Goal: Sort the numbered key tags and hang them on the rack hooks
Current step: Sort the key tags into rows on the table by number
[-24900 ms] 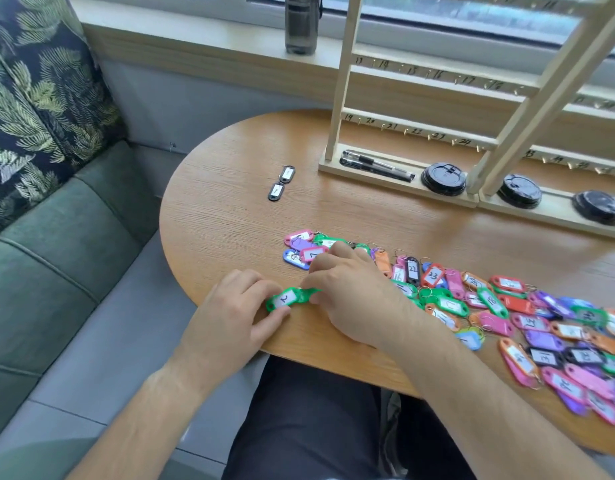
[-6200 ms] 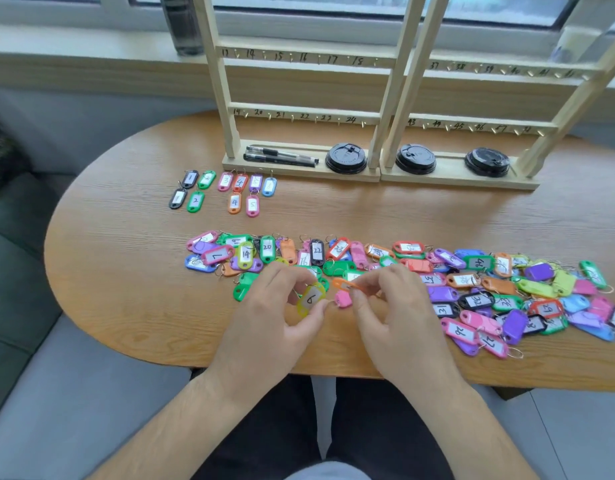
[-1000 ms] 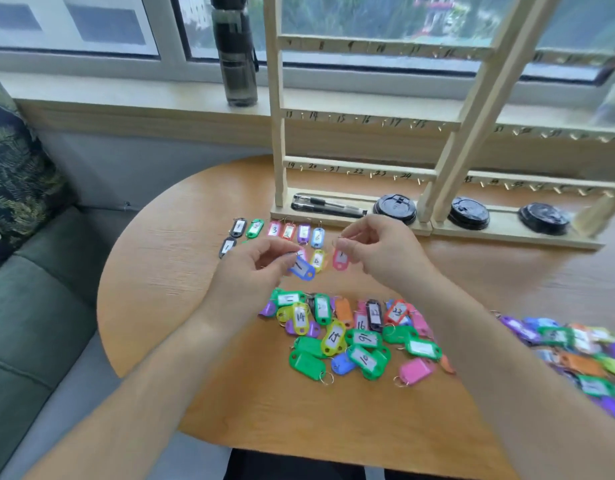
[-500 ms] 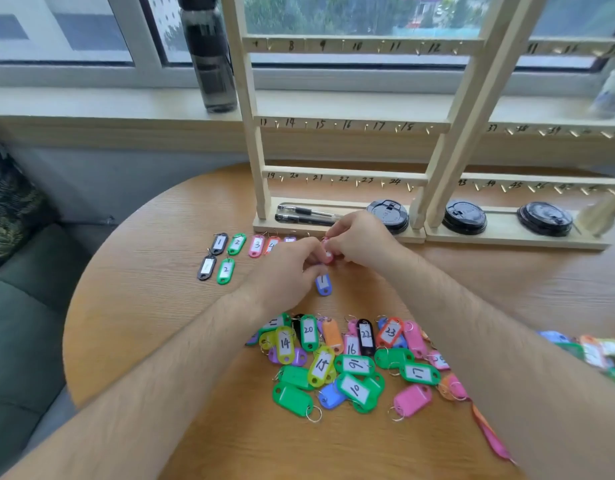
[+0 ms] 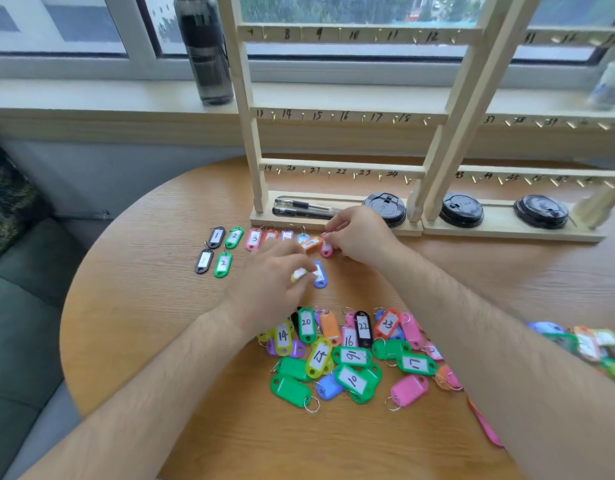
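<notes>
- My right hand pinches a pink tag by its top end, finger and thumb tight on it.
- The pink tag is at the right end of my row of sorted tags on the table, just in front of the rack. Its long side points away from me, like the others in the row.
- An orange tag with an 8 lies tilted, right beside the pink one on its left. It does not line up.
- My left hand is curled over a yellow tag, with the fingertips pinching it. I cannot read its number.
- A blue tag lies just right of those fingertips, long side pointing away from me.
- These two sit nearer to me than the row, so I think they belong in a second line.
- My right hand is closer to the row's end and the rack. My left hand is closer to the pile of tags near me.
- I see no tag on the hooks, so I think I am sorting, not hanging yet.
</notes>
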